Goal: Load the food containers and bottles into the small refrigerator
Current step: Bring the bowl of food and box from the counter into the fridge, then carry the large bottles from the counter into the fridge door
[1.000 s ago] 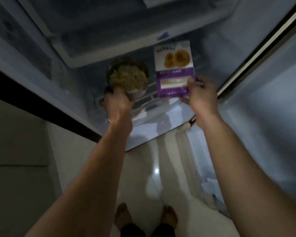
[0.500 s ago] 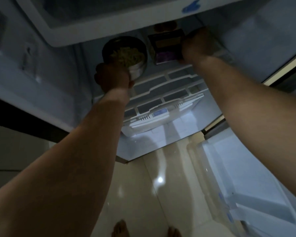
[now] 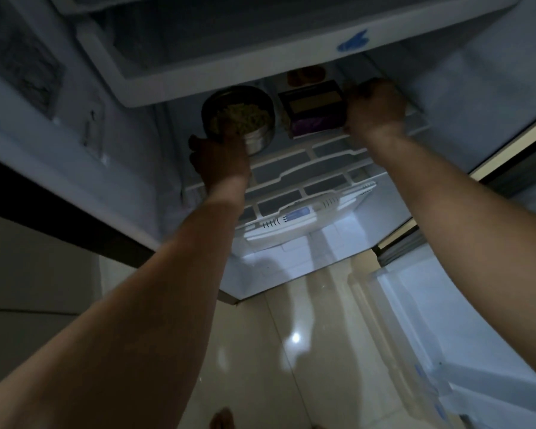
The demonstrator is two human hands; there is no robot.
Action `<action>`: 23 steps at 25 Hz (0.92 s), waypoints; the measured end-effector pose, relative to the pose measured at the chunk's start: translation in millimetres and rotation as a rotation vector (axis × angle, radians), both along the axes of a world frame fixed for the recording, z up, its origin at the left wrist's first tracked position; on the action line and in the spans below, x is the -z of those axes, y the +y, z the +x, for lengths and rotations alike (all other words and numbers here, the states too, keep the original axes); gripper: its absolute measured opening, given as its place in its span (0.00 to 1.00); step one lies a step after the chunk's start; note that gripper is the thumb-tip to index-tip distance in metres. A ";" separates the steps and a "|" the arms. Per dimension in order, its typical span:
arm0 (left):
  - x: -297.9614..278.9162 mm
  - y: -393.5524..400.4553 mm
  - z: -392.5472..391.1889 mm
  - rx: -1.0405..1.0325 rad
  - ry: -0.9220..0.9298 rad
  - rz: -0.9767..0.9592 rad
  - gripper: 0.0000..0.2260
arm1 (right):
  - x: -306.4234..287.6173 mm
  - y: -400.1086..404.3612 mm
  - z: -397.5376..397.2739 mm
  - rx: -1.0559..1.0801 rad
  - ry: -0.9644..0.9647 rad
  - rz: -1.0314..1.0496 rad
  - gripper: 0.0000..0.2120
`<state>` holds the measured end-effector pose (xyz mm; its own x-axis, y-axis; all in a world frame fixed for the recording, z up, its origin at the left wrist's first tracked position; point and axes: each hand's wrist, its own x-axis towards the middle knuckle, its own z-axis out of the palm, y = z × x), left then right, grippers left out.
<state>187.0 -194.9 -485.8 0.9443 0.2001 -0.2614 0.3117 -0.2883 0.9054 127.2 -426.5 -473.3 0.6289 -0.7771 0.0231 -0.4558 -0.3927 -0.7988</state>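
A round steel bowl (image 3: 241, 119) of pale green-yellow food is gripped at its near rim by the left hand (image 3: 220, 159), with the fingers closed on the metal wall. The bowl is seen deep inside the refrigerator, on or just over the slatted white shelf (image 3: 294, 168); whether it is touching the shelf cannot be told. Just to the right of the bowl, a dark box (image 3: 311, 109) with a purple band is held at its right edge by the right hand (image 3: 373, 108), which is curled around it. Printing is present on the box, but it cannot be read in the dim, blurred light; only a tan panel and the purple strip are made out. Above both hands, a white tray front (image 3: 260, 72) is marked with a small blue sticker (image 3: 353, 42) whose wording is illegible. Nearer than the hands, blue-marked control trim (image 3: 297, 216) is fixed to the shelf's front edge, also unreadable. Below the forearms, glossy floor tiles (image 3: 291, 351) are visible.
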 end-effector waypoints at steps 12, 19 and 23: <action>-124.6 202.2 -206.5 0.605 -0.011 0.330 0.05 | -116.8 215.2 -191.4 -0.541 0.221 0.204 0.07; -277.4 442.4 -362.3 0.195 0.050 0.353 0.11 | -261.9 464.4 -239.1 -1.290 0.372 0.044 0.05; -316.7 545.5 -454.0 -0.172 -0.022 0.334 0.08 | -318.7 589.4 -270.5 -1.574 0.280 0.048 0.05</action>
